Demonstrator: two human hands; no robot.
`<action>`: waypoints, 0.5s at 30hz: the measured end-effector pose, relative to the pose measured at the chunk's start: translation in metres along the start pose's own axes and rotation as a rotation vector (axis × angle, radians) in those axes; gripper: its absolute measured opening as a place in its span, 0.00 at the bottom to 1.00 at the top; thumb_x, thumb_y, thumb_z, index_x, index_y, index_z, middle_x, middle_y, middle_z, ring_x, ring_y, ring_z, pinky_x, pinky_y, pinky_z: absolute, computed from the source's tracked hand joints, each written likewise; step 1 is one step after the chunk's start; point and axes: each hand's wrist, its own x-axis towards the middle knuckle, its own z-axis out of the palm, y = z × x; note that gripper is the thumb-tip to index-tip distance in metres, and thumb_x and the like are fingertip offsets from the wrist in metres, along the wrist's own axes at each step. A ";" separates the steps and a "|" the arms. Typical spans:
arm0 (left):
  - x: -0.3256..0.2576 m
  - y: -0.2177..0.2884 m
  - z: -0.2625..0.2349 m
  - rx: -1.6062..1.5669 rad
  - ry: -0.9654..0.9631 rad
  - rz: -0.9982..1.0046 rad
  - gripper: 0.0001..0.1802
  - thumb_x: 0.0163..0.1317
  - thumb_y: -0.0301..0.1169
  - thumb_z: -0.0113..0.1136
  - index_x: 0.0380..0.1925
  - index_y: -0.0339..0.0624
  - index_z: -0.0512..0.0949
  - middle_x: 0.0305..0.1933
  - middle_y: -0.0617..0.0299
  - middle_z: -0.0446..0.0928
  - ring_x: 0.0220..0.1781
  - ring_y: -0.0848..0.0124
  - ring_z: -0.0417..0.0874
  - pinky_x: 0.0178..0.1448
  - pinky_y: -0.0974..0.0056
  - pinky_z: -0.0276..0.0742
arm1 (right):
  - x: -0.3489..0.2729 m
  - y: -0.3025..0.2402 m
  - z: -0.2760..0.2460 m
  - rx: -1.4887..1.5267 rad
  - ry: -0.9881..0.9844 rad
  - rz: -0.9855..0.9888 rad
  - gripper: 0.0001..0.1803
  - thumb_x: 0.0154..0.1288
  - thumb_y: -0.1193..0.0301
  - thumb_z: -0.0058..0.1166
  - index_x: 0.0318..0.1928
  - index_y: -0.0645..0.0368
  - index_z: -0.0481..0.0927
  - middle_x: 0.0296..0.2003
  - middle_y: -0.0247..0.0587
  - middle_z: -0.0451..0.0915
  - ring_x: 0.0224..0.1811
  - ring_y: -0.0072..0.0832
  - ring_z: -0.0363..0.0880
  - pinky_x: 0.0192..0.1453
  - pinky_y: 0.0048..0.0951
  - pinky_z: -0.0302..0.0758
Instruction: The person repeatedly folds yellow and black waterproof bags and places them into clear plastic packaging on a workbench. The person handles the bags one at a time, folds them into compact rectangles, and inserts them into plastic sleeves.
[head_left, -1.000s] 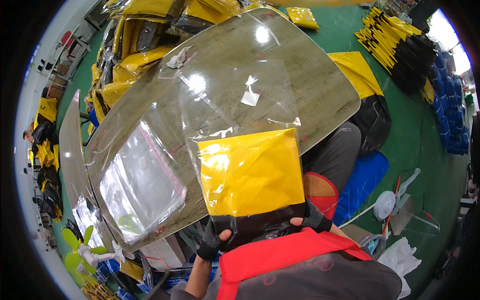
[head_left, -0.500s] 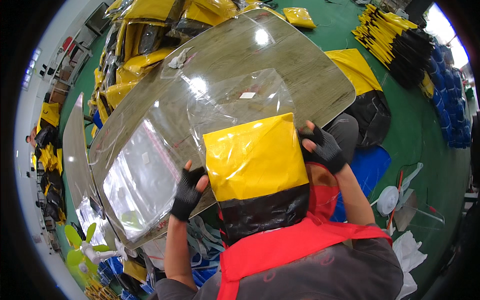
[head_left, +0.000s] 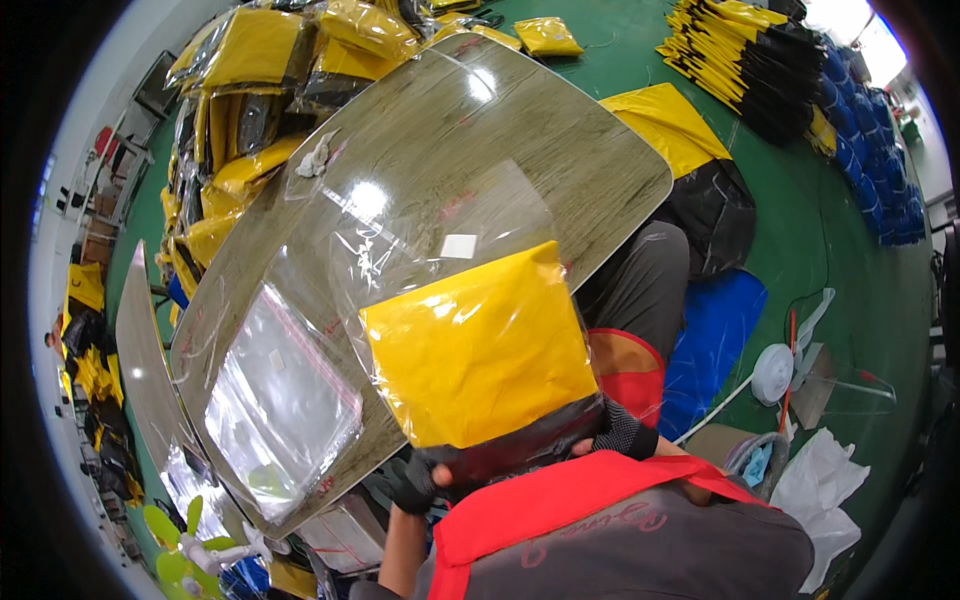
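A folded yellow and black garment [head_left: 480, 355] lies inside a clear plastic bag [head_left: 440, 240] on the wood-grain table [head_left: 520, 130]. My left hand [head_left: 415, 485] in a black fingerless glove grips the bag's near left corner at the black end. My right hand [head_left: 620, 438], also gloved, holds the near right corner. Both hands sit at the table's near edge, close to my red-trimmed chest.
A stack of empty clear bags [head_left: 280, 410] lies on the table's left. Packed yellow garments [head_left: 250, 90] pile up beyond the table. More yellow and black garments [head_left: 760, 50] and blue ones [head_left: 880, 170] lie on the green floor. A tape roll [head_left: 772, 372] sits right.
My hands have come down from the bag's sides to its near corners, and the bagged garment has slid toward me and lies flatter.
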 end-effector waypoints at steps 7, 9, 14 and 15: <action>0.052 -0.008 0.067 -0.146 0.453 0.230 0.22 0.52 0.35 0.71 0.45 0.38 0.77 0.46 0.64 0.78 0.44 0.72 0.78 0.49 0.64 0.75 | 0.076 -0.065 0.025 0.201 0.054 -0.584 0.38 0.54 0.71 0.68 0.64 0.63 0.65 0.59 0.40 0.73 0.61 0.28 0.70 0.67 0.31 0.65; 0.061 -0.010 0.073 0.004 0.294 0.084 0.25 0.51 0.38 0.72 0.47 0.39 0.77 0.46 0.60 0.78 0.46 0.69 0.78 0.50 0.62 0.75 | 0.089 -0.106 0.016 0.165 -0.060 -0.458 0.31 0.57 0.75 0.62 0.62 0.62 0.69 0.54 0.38 0.77 0.57 0.26 0.74 0.64 0.30 0.69; 0.038 0.130 0.068 0.828 -0.454 -0.033 0.34 0.48 0.46 0.74 0.53 0.43 0.76 0.47 0.49 0.78 0.51 0.61 0.79 0.53 0.59 0.73 | 0.094 -0.172 0.016 -0.331 0.094 -0.730 0.31 0.49 0.69 0.73 0.52 0.60 0.72 0.43 0.34 0.77 0.47 0.24 0.76 0.55 0.26 0.73; 0.041 0.170 0.071 0.966 -0.243 0.248 0.35 0.48 0.48 0.74 0.54 0.44 0.76 0.47 0.47 0.78 0.52 0.59 0.79 0.54 0.58 0.73 | 0.095 -0.174 0.011 -0.462 0.116 -0.787 0.31 0.47 0.68 0.75 0.51 0.60 0.72 0.41 0.34 0.76 0.45 0.23 0.75 0.54 0.26 0.73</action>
